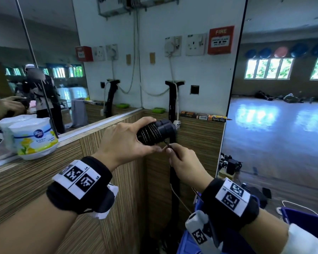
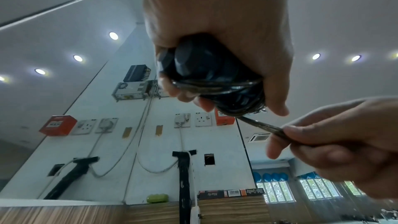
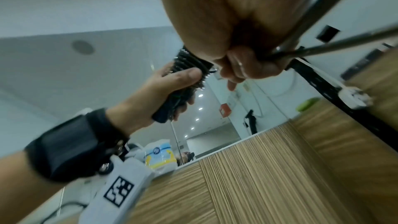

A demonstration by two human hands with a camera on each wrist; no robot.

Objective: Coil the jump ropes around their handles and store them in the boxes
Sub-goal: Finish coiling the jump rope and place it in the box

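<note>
My left hand (image 1: 128, 142) grips the two black jump rope handles (image 1: 163, 128) held together, with several turns of dark rope (image 1: 148, 134) wound round them. The same bundle (image 2: 213, 77) fills the left wrist view, and the coils (image 3: 189, 64) show in the right wrist view. Just below it, my right hand (image 1: 182, 160) pinches the free end of the rope (image 2: 260, 125), which runs taut from the coil to its fingers (image 2: 280, 144). Two rope strands (image 3: 336, 47) leave the right hand (image 3: 247, 64) to the right. A blue box (image 1: 191, 242) sits low at the right, partly hidden by my right wrist.
A wood-grain ledge (image 1: 44, 167) runs along mirrors on both sides. An air freshener tub (image 1: 33, 138) stands on it at the left. A black post (image 1: 173, 99) with a white cable, a green item (image 1: 159, 110) and small boxes (image 1: 204, 116) sit behind the hands.
</note>
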